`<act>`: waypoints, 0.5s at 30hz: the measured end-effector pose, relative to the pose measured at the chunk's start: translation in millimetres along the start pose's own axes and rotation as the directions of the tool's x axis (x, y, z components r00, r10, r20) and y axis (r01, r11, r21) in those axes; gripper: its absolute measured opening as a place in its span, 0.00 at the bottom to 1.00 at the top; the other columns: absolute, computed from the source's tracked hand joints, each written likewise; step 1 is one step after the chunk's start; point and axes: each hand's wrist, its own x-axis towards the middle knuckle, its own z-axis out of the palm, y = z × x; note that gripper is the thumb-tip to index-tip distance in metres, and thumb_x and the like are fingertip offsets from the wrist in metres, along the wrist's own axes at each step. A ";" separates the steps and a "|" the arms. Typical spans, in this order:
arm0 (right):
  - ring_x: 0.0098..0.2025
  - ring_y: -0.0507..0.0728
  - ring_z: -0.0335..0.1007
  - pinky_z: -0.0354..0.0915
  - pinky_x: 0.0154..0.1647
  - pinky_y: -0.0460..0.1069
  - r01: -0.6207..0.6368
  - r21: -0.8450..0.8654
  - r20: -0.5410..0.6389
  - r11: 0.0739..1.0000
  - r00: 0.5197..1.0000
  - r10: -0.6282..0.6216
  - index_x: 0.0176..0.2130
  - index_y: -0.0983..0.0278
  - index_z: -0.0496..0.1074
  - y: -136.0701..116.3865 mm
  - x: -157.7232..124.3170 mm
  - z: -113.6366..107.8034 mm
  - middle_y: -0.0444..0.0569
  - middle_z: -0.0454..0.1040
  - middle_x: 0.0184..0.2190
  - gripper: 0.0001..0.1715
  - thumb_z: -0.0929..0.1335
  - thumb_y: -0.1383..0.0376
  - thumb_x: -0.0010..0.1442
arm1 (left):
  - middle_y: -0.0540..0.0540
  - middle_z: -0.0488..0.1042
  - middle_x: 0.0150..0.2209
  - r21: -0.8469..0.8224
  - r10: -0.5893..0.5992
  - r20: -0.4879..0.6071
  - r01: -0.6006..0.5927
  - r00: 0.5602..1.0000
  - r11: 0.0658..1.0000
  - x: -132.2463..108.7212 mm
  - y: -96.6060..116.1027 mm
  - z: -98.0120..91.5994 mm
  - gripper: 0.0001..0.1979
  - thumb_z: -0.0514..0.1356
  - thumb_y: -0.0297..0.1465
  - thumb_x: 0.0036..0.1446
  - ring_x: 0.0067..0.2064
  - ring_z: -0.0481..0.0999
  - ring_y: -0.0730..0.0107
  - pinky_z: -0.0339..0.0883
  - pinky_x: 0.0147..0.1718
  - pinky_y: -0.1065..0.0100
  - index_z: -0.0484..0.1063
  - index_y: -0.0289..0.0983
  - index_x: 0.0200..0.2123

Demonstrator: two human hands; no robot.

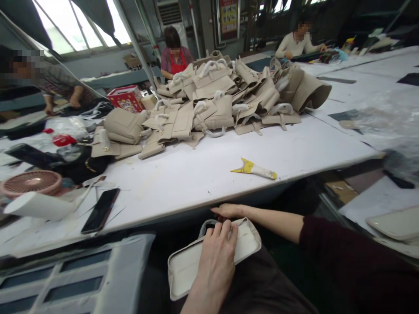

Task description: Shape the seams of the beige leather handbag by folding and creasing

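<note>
Resting on the person's lap below the near edge of the bench [196, 174], a cream handbag [186, 268] lies flat, its long axis running from lower left up to upper right, with the handle end pointing toward the bench. The bag looks like smooth, matte leather with a stitched border, rounded corners and a soft rectangular outline. The left hand [216, 257] lies palm down across the bag's upper half, fingers spread and pressing the panel; its grip is loose, flattened rather than clenched. The right hand [229, 211] reaches in from the right at the bag's top edge, fingertips touching near the pale wrapped handle; whether that grip closes on anything cannot be told.

On the white bench top, a yellow-and-white scraper [253, 169] lies near the front edge, its wide yellow end pointing left. Farther back sits a heap of beige bags [229, 98] with white-wrapped handles. A dark phone [100, 210] lies flat at the left, near a pink fan [31, 182]. A red box [126, 98] stands behind the heap's left end.
</note>
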 end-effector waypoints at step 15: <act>0.40 0.61 0.74 0.66 0.45 0.53 0.175 -0.296 0.071 0.939 0.984 -0.161 0.41 0.69 0.77 -38.5 -20.9 32.7 0.55 0.79 0.35 0.42 0.52 0.41 0.67 | 0.43 0.71 0.49 -0.727 -0.556 -0.255 0.223 0.791 0.650 -70.7 -71.2 2.7 0.14 0.53 0.35 0.64 0.50 0.68 0.58 0.63 0.51 0.59 0.73 0.41 0.48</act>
